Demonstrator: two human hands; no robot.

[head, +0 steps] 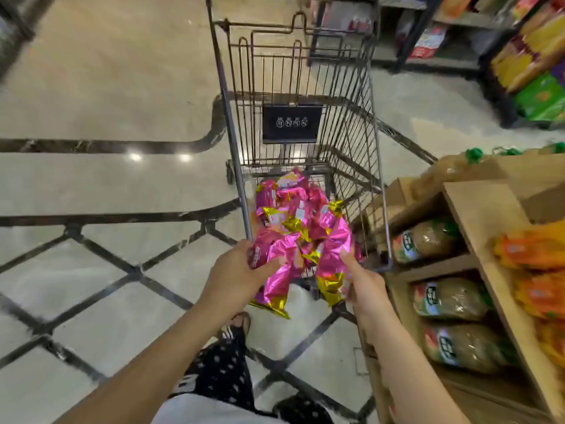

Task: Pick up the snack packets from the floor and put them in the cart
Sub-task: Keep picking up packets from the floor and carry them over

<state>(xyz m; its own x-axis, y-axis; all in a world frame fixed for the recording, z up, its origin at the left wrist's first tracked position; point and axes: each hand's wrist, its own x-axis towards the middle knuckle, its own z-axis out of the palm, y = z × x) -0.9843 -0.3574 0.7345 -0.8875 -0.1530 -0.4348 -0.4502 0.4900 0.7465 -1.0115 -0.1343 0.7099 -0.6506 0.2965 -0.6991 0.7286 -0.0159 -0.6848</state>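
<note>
1. The head camera looks down on a wire shopping cart [378, 166] that stands on a pale tiled floor [91, 185] with dark inlaid lines. Both of the person's bare arms reach forward to its near end.
2. The left hand [235, 276] has its fingers curled round a crumpled bunch of pink and gold snack packets [276, 283]. The thumb lies across the front of the foil, and a gold-edged end hangs below the hand.
3. The right hand [365, 286] grips another pink and gold packet [330, 278] from the right side. Its forefinger is stretched out along the wrapper and the other fingers are closed on it.
4. The two held bunches touch each other at the near rim of the cart. Their upper parts are over the basket and their lower ends hang on the person's side of it.
5. More snack packets of the same kind [290, 203] lie heaped on the bottom of the basket, just beyond the held ones.
6. A black sign plate [292, 123] with small white symbols hangs on the far wire wall of the cart.
7. A wooden shelf unit [477, 215] stands close against the cart's right side. It holds brownish bagged goods [428, 240] in its compartments and orange packs [532, 252] on the top.
8. Blurred store shelves with colourful packs [526, 56] fill the upper right corner.
9. At the bottom, dark dotted trousers [220, 371] and a sandalled foot [240, 324] show between the arms.
</note>
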